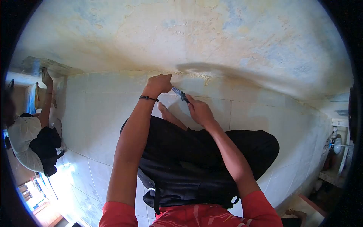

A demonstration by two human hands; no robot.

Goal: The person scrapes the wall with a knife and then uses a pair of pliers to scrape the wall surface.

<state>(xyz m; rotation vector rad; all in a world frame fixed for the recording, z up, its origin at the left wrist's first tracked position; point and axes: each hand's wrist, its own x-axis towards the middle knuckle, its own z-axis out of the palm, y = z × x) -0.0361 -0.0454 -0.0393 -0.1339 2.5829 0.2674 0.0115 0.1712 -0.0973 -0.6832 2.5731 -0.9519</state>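
My right hand (200,110) is closed round the dark handle of a small tool (181,94), whose pale blade points up and left. Beside the tip of that blade, my left hand (160,84) is closed in a fist near the foot of the wall (181,34); anything inside its fingers is hidden. A dark bracelet circles the left wrist. Just right of the hands, flaking yellowish patches (206,78) show where the wall meets the tiled floor (102,106).
At the left, another person (26,140) in a white shirt sits with an arm raised to the wall. My bare foot and black-clad legs lie below my hands. Shelves with objects (338,145) stand at the far right.
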